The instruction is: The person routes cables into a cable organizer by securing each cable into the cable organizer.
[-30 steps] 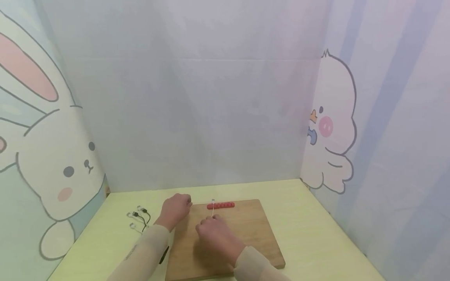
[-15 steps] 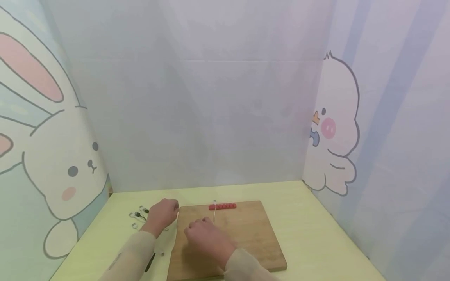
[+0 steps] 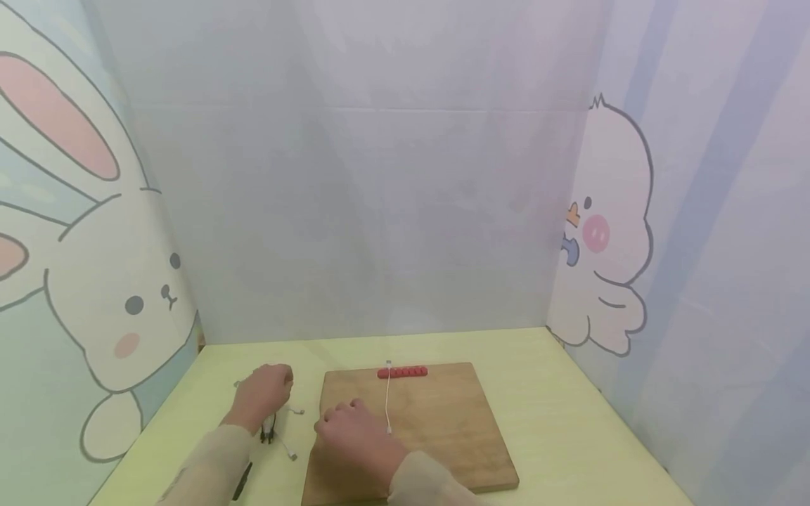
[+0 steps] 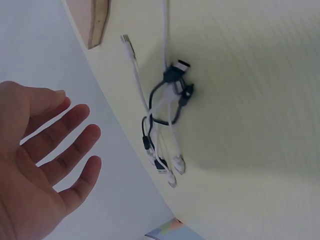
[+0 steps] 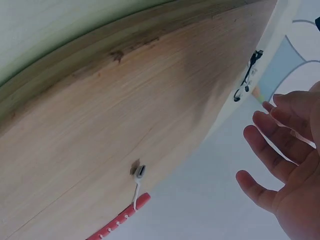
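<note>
My left hand is over a small pile of black and white charging cables on the table, its fingers loosely bent and holding nothing. Above the left part of a wooden board is my right hand, also with nothing in its relaxed fingers. A short white charging cable runs across the board, its far end lying over a red cable holder with a row of notches. In the right wrist view, the near connector of that cable points up toward the camera.
The pale yellow table is backed by a grey curtain. Side curtains carry a printed rabbit and a printed duck. Under my left sleeve a dark, thin object shows on the table.
My left hand has moved left from the board's edge to over the cable pile. My right hand has let go of the white cable and drawn back leftward, leaving it on the board.
</note>
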Demonstrator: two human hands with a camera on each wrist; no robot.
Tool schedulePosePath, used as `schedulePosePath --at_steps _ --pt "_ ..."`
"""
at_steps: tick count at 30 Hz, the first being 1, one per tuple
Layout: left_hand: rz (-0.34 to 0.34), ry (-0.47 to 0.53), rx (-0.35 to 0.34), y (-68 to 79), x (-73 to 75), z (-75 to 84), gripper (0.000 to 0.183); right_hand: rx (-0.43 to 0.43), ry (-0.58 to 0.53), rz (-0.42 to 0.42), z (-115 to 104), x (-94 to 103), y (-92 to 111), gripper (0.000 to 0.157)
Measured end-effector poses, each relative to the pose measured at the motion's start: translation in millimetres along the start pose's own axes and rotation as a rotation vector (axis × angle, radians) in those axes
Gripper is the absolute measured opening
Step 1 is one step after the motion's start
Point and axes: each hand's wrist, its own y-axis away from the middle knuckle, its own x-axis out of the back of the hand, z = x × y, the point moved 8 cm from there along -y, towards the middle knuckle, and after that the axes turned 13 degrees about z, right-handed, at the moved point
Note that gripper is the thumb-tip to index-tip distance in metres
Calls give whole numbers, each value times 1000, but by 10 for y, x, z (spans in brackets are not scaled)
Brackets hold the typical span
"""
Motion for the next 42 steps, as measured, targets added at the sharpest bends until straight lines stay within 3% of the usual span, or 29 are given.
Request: schedulePosePath --at_steps 8,14,18,23,30,35,42 --pt "-47 -9 82 101 -67 -416 19 27 -38 -11 -128 -125 -69 21" --pt "-89 -15 138 193 -150 -601 26 12 -75 -62 -205 -229 -115 20" --pt "-65 -16 126 254 -184 -686 30 24 -39 -66 -267 -245 -138 18" --pt "-72 -14 129 333 -225 -768 35 61 -6 -52 -375 -268 -152 18" --pt "-159 -36 147 393 -278 -798 28 50 -83 -185 -512 -426 -148 18" --pt "-151 -34 149 400 -246 -793 16 59 -118 -220 -586 -471 -127 14" --pt "-122 -40 132 407 -208 -807 12 96 -126 -183 -662 -397 -122 10"
